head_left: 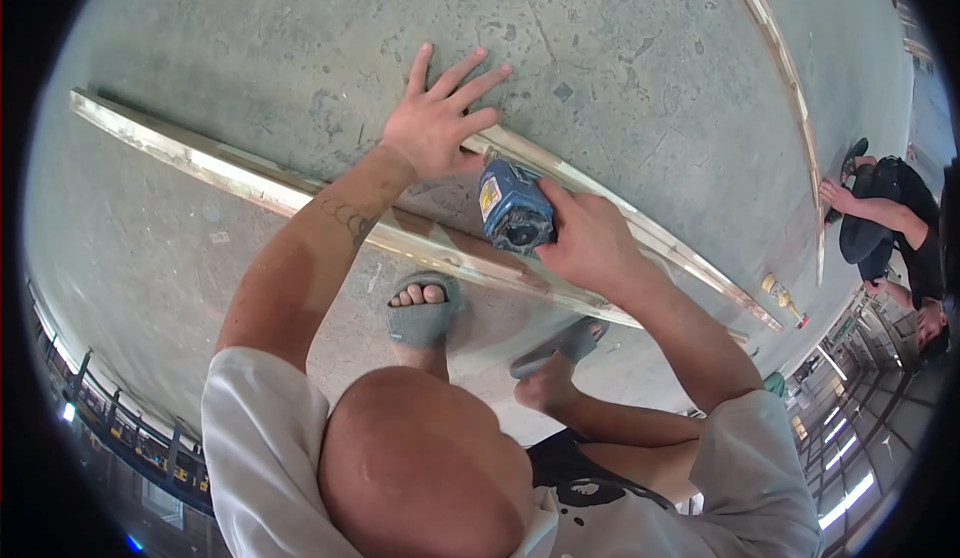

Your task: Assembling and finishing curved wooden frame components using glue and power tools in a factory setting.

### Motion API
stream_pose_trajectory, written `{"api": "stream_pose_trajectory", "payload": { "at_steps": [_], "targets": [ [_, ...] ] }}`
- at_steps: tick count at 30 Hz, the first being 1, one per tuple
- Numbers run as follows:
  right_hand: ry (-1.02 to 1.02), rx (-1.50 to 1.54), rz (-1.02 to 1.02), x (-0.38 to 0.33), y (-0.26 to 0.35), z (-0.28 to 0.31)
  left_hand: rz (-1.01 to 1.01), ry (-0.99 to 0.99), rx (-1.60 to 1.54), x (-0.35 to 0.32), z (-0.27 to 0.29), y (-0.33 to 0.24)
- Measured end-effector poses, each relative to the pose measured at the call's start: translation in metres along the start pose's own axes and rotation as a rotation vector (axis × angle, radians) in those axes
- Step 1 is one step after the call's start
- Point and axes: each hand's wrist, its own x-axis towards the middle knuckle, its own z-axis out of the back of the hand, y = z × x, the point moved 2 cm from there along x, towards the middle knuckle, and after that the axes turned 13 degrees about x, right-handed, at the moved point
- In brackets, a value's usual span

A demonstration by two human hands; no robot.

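Power tool point(515, 203), blue with a dark end facing me, sits in my right grip point(590, 240) in the head view: fingers wrapped around it, nose pointing away toward the left end of the upper wooden strip point(660, 234). I can't tell whether its tip touches the wood. My left grip point(435, 130) is spread wide with nothing clasped, thumb just beside the nose and palm by that same end; whether it presses down I can't make out. The lower wooden strip point(460, 251) lies across the concrete floor point(280, 48), just beyond a grey sandal point(418, 326). I judge the tool fairly heavy, hard-shelled and apt to twist, so best held around its handle, fingers clear of the nose. The strips look light, stiff, perhaps springy over their length and splintery; I'd hold them flat near the end. At right, a co-worker point(890, 218) has a hand at another strip point(785, 58).
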Motion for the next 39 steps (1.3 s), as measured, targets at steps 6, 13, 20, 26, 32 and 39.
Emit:
{"api": "stream_pose_trajectory", "payload": {
  "at_steps": [6, 13, 20, 26, 32, 39],
  "targets": [
    [-0.034, -0.036, 0.006, 0.004, -0.005, 0.002, -0.001, -0.005, -0.046, -0.002, 0.0, 0.004],
    [-0.009, 0.0, -0.053, 0.011, 0.003, 0.01, -0.021, -0.014, -0.05, -0.003, -0.002, 0.005],
    [-0.01, -0.039, -0.091, 0.011, 0.004, 0.007, -0.021, -0.082, -0.1, -0.005, -0.006, 0.004],
    [-0.021, -0.021, -0.153, 0.012, 0.006, 0.005, -0.005, -0.049, -0.12, -0.003, -0.005, 0.004],
    [-0.049, 0.036, -0.168, 0.013, 0.003, -0.003, -0.001, -0.037, -0.132, -0.006, -0.004, 0.004],
    [-0.108, -0.025, -0.092, 0.01, 0.0, 0.003, -0.027, 0.04, -0.037, 0.0, 0.002, 0.003]
  ]
}}
